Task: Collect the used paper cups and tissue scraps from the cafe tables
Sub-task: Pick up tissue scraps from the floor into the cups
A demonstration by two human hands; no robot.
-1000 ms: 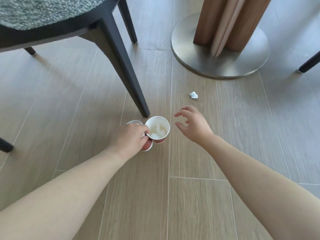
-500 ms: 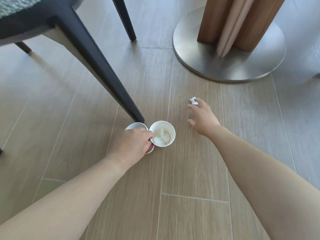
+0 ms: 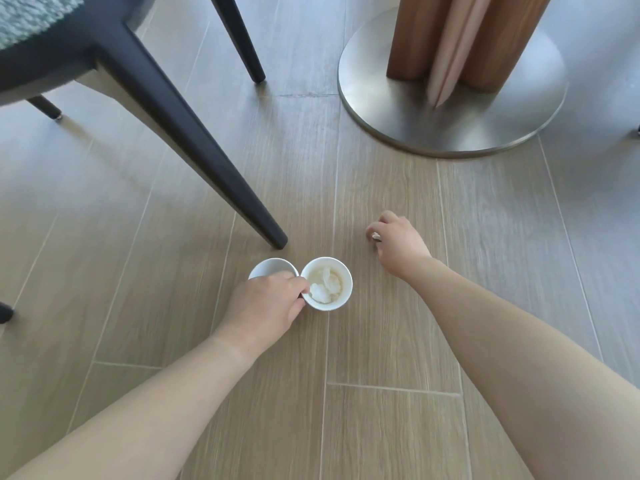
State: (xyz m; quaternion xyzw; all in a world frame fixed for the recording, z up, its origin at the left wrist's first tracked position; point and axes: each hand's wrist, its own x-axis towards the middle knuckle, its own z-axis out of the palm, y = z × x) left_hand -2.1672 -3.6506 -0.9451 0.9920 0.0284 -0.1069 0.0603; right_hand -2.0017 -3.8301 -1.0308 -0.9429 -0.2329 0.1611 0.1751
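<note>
Left hand (image 3: pixel 266 303) grips two paper cups (image 3: pixel 327 284), one holding tissue (image 3: pixel 322 292) | right hand (image 3: pixel 398 239) pinches scrap (image 3: pixel 376 236) on floor (image 3: pixel 381 341), fingers (image 3: pixel 386 217) curled | scrap not yet cupped.

Pale wood-look planks cover the floor (image 3: pixel 381 427) under soft, even light. A chair (image 3: pixel 194 147) with slanted black legs and a grey woven seat stands at left; a wooden pedestal (image 3: pixel 485 39) rises from a round brushed-metal base (image 3: pixel 450 133) at upper right.

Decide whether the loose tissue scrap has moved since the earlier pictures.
Yes. The tissue scrap, now pinched in the right hand, has come away from the round table base, back toward the paper cups.
</note>
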